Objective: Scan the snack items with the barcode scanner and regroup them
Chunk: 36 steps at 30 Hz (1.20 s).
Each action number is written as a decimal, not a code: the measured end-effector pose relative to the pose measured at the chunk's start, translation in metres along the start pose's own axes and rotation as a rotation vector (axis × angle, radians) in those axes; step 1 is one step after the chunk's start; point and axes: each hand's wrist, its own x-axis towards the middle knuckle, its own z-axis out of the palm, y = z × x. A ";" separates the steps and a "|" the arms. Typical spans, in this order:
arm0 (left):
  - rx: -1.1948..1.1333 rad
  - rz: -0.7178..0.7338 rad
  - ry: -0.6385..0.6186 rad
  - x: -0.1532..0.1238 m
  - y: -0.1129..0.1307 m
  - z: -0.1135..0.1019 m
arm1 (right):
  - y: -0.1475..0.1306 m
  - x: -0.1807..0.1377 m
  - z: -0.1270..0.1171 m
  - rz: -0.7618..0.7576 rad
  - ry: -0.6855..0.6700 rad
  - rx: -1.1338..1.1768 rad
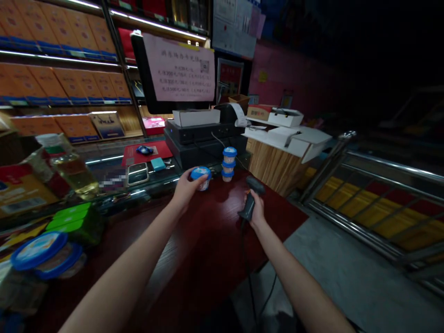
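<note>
My left hand (187,187) is closed around a small tub with a blue lid (201,177), gripping it from its left side near the back of the dark red counter (204,240). To its right stands a stack of several like blue-lidded tubs (229,164), upright. My right hand (255,207) is wrapped round the handle of a black barcode scanner (247,208); its head points up and to the right, and a cable hangs down from the handle. I cannot tell whether the held tub touches the counter.
A monitor with a pink handwritten sheet (178,69) stands behind on a black cash drawer (201,134). At left are larger blue-lidded tubs (45,254), green boxes (74,222), a bottle (71,169) and a phone (138,174). A metal railing (374,222) runs at right.
</note>
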 end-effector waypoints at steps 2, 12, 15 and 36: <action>0.036 0.037 -0.013 0.028 0.008 0.038 | -0.008 0.010 -0.012 -0.008 0.032 0.084; 0.080 0.014 -0.009 0.034 -0.098 0.132 | -0.013 0.021 -0.021 -0.002 0.091 0.202; 0.070 0.018 -0.002 0.029 -0.132 0.146 | -0.015 0.022 -0.021 0.017 0.114 0.249; 0.290 0.046 0.278 0.045 -0.166 0.174 | -0.018 0.024 -0.018 0.046 0.076 0.146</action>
